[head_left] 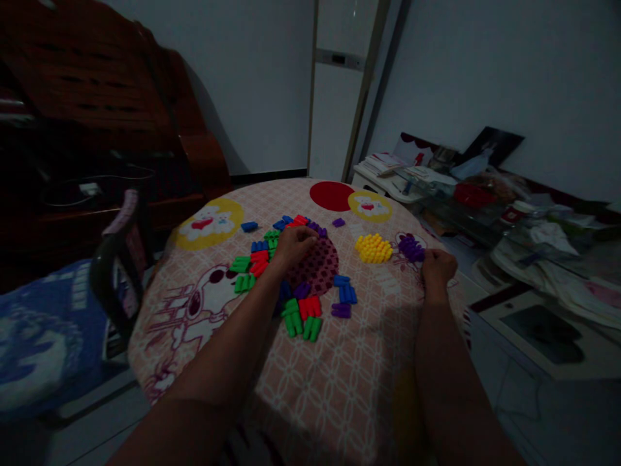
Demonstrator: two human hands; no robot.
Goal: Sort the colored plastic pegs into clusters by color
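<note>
A round table under a pink cartoon-print cloth carries several small plastic pegs in red, green, blue and purple. My left hand lies on the left edge of a dark red round pegboard, fingers curled down onto it; whether they hold a peg is hidden. My right hand rests closed near the table's right edge, touching a heap of purple pegs. A pile of yellow pegs sits between the board and the purple heap.
A dark chair stands at the table's left, with dark wooden furniture behind. A cluttered low surface with papers and containers runs along the right wall. A tall white panel stands at the back.
</note>
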